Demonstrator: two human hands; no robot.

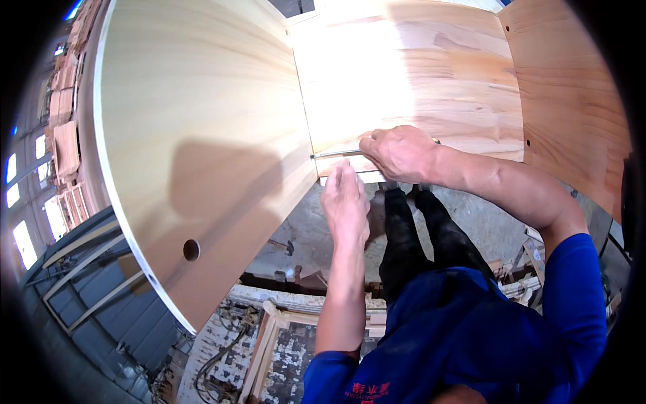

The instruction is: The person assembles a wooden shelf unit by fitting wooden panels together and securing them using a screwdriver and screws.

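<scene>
My right hand (402, 151) is wrapped round the handle of a screwdriver (342, 154). Its thin metal shaft runs left, and the tip meets a small dark spot on the inner face of the pale left panel (222, 87), close to the corner. Just below the shaft is my left hand (346, 205), its fingers stretched toward the corner and apparently holding nothing. Whether its fingertips touch the board's edge I cannot tell. The wooden back board (464, 87) joins the left panel and the right panel (565, 101) in an open box shape.
A round hole (192, 250) pierces the left panel near its lower edge. On the concrete floor lies a hammer (282, 246). A wooden frame (262, 350) and cables are near my left side. Stacked boards (65, 148) stand at the far left, and wood scraps lie at the right.
</scene>
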